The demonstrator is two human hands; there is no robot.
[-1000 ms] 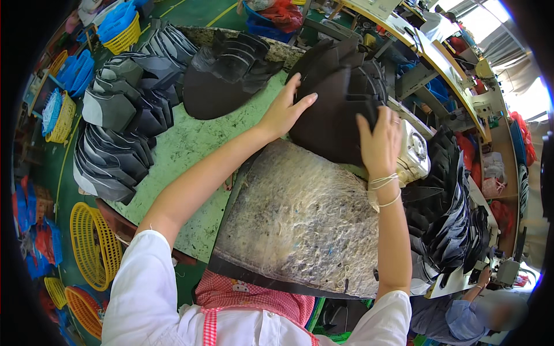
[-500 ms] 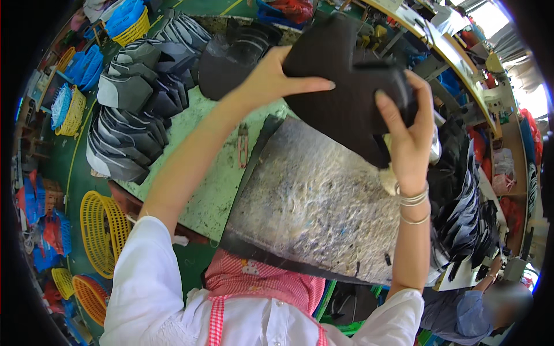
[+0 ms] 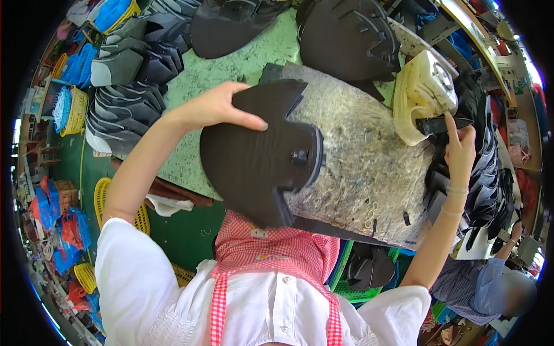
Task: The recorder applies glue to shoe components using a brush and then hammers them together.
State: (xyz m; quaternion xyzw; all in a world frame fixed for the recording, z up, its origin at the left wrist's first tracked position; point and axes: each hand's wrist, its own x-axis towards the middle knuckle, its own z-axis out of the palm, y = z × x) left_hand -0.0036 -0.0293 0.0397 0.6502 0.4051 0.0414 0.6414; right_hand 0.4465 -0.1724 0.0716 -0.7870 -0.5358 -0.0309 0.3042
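Observation:
My left hand [image 3: 222, 106] is closed on a large dark brown sheet piece [image 3: 254, 153], with its thumb on top and the other fingers partly hidden. The piece has a rounded left edge, a notched right edge and a small black tab on it. It lies over the left part of a worn, glue-stained board [image 3: 352, 150]. Beside a yellowish-white plastic container [image 3: 416, 95], my right hand [image 3: 461, 141] has its index finger along a dark, flat item [image 3: 433, 125] and its other fingers curled. What that item is, I cannot make out.
Similar dark pieces [image 3: 346, 43] are stacked beyond the board, and more [image 3: 231, 32] lie farther left. Grey-black layered pieces [image 3: 124, 109] cover the green table's left side. Black pieces [image 3: 482, 155] are heaped at the right. A person [image 3: 476, 294] is at the lower right.
Both hands held a dark piece up over the far side; now a dark stack lies there. My left hand has a piece nearer me, and my right hand has moved to the container.

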